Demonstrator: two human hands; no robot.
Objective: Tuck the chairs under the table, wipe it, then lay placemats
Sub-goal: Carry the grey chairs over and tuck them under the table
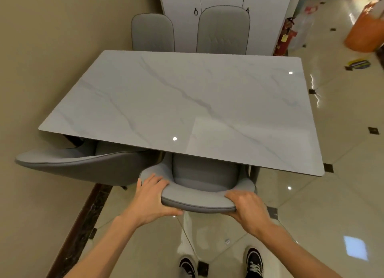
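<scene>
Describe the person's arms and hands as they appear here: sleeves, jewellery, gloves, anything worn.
Both forearms are bare right down to the frame edge, with no sleeves in view. The left hand and right hand wear no gloves, and no rings, watch or bracelet show on the fingers or wrists. Below them, light trousers and black lace-up shoes with white laces are visible.

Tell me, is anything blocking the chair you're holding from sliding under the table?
Nothing visible does. Both hands, left hand and right hand, grip the near chair by its backrest, and its seat is already partly under the table. The neighbouring chair sits close on its left.
</scene>
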